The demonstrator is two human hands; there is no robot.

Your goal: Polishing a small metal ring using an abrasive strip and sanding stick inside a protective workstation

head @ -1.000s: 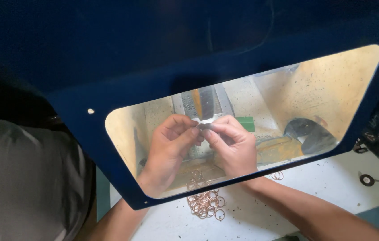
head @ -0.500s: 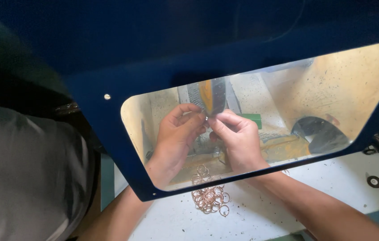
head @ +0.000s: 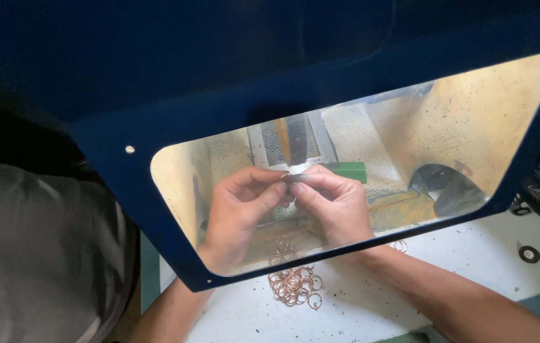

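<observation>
The dark blue shield (head: 155,95) fills the upper frame, dim and soft (out of focus). Its amber window (head: 473,127) tints everything behind it warm yellow, while the white desk (head: 473,254) below lies in bright, even light.

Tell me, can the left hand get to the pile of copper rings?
Probably yes. The left hand is just above the rings, and nothing lies between them, though its fingers pinch a small part with the right hand.

The dark blue shield (head: 155,184) with its amber window blocks any way in from above, so both forearms pass beneath its lower edge, over the tabletop (head: 371,305) (where a heap of copper rings (head: 292,284) lies between them).
</observation>
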